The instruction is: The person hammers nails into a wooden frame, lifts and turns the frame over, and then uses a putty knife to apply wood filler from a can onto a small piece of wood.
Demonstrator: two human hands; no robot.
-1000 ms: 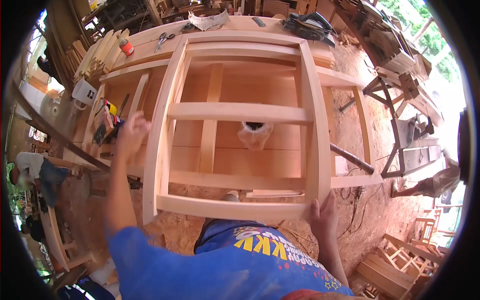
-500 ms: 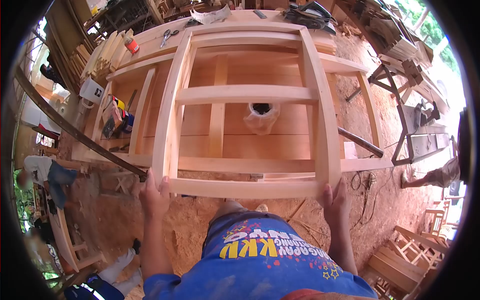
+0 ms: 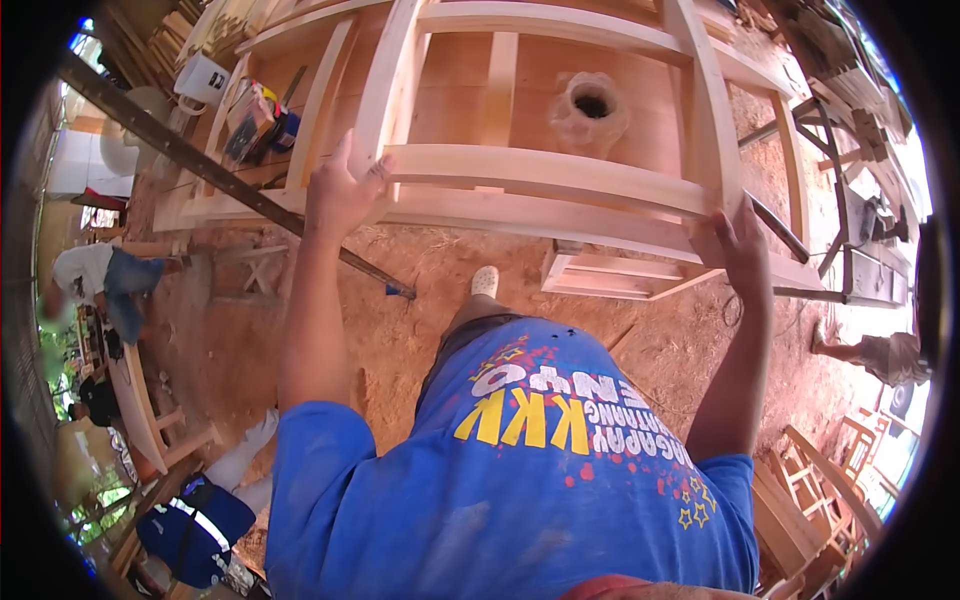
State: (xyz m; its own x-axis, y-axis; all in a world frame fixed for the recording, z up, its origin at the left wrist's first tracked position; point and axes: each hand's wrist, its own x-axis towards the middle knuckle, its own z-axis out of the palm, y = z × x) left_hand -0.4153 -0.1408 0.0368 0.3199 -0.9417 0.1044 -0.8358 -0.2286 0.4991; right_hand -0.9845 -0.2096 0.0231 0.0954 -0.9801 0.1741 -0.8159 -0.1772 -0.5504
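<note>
A pale wooden frame point(image 3: 550, 181) of long side rails and crosspieces extends away from me over a larger wooden piece with a reddish panel point(image 3: 455, 95). My left hand point(image 3: 345, 192) grips its near left corner, thumb toward the inner side. At the near right corner, my right hand point(image 3: 738, 248) holds the end of the other side rail. Through the frame's opening I see a translucent plastic bag point(image 3: 568, 118) with a dark round mouth, resting on the panel. The far end of the frame is cut off by the view's top edge.
A long dark bar point(image 3: 185, 150) slants across the left side. A white bucket point(image 3: 203, 80) and several containers point(image 3: 262, 125) sit at upper left. A small wooden frame point(image 3: 625, 275) lies below the work. People point(image 3: 130, 285) are at the left, with a leg point(image 3: 870, 355) at right.
The wooden frame and both my hands have moved forward, away from my body. My arms are more extended, and a foot in a light shoe now shows below.
</note>
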